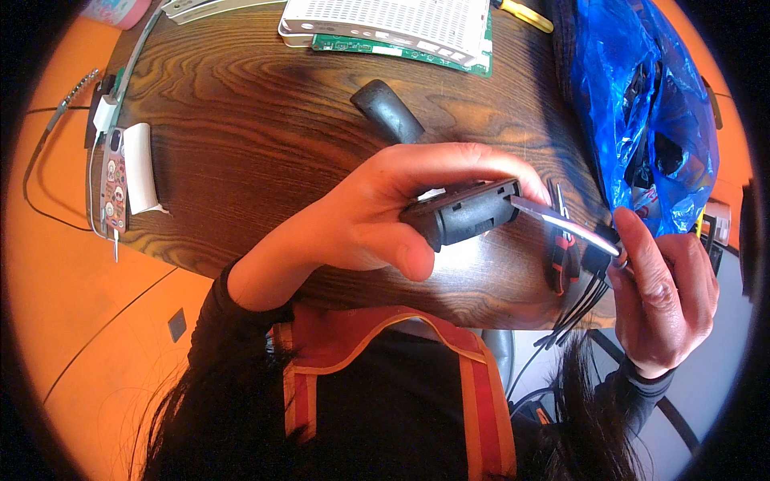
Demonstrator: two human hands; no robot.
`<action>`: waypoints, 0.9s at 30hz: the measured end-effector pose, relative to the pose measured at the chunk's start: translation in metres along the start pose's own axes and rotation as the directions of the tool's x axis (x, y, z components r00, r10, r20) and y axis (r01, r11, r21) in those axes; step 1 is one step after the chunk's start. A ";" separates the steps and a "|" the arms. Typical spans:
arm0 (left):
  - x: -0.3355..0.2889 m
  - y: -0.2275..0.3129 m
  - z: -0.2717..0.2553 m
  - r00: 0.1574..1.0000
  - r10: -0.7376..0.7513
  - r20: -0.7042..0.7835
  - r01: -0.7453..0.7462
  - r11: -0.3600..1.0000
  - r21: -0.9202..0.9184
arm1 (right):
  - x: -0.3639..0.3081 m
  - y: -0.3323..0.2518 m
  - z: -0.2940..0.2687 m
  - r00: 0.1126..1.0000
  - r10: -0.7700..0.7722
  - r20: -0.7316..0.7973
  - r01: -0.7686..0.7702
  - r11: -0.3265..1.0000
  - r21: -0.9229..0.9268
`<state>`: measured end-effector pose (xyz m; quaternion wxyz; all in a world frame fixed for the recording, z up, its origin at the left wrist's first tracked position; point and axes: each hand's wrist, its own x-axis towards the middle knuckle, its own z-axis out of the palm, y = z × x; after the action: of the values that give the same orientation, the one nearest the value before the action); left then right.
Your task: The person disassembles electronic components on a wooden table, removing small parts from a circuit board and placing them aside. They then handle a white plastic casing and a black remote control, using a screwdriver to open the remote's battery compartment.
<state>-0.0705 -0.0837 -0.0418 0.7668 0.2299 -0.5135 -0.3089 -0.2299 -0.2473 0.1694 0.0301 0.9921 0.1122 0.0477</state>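
Note:
My left hand [393, 188] is closed around a black plastic housing [473, 215] with slots along its side, held above the table. It resembles the body of a computer mouse, though I cannot tell for certain. In my right hand [666, 297], pinched between thumb and fingers, is a slim silver metal tool [569, 223] that narrows toward a point. Its tip meets the right end of the housing; whether it sits inside a slot is unclear. Beyond my left hand, a curved black plastic cover [387, 111] lies on the wooden table [241, 104].
A white perforated metal case [385, 24] rests on a green circuit board [401, 53] at the back. Blue plastic bag [642, 96] stands at right. Black-and-red pliers [564, 260] and black cables [585, 305] lie near my right hand. A patterned phone [114, 180] is at the left edge.

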 end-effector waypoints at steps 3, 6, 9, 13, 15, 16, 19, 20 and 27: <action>-0.005 0.004 0.007 0.997 -0.004 -0.083 0.009 0.999 0.050 | 0.000 -0.002 -0.001 0.999 0.040 0.020 -0.040 0.999 0.001; -0.003 0.006 0.004 0.997 -0.003 -0.072 0.009 0.997 0.080 | 0.000 -0.008 -0.002 0.991 0.123 0.042 -0.124 0.992 0.021; -0.002 0.009 0.000 0.994 -0.056 -0.099 0.064 0.994 0.083 | -0.001 -0.015 -0.003 0.979 0.192 0.065 -0.197 0.976 0.097; -0.001 0.017 -0.005 0.984 -0.131 -0.124 0.152 0.972 0.179 | 0.000 -0.019 -0.008 0.969 0.238 0.069 -0.247 0.953 0.177; 0.001 0.019 -0.002 0.985 -0.092 -0.147 0.124 0.966 0.227 | 0.000 -0.020 -0.010 0.958 0.236 0.162 -0.268 0.939 0.217; 0.004 0.018 0.000 0.986 -0.045 -0.160 0.084 0.964 0.250 | 0.000 -0.020 -0.011 0.953 0.241 0.184 -0.280 0.932 0.228; 0.004 0.028 0.003 0.961 -0.152 -0.229 0.208 0.947 0.245 | 0.001 -0.022 -0.011 0.938 0.254 0.236 -0.314 0.912 0.264; 0.005 0.028 0.002 0.963 -0.159 -0.219 0.220 0.931 0.291 | 0.002 -0.023 -0.011 0.927 0.272 0.257 -0.339 0.901 0.270; 0.003 0.014 -0.004 0.990 0.108 -0.090 -0.047 0.856 0.515 | 0.010 -0.017 -0.014 0.864 0.314 0.394 -0.466 0.793 0.392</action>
<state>-0.0621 -0.0762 -0.0318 0.7185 0.4216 -0.5407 -0.1169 -0.2250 -0.2281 0.1833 -0.2074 0.9647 -0.0954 -0.1314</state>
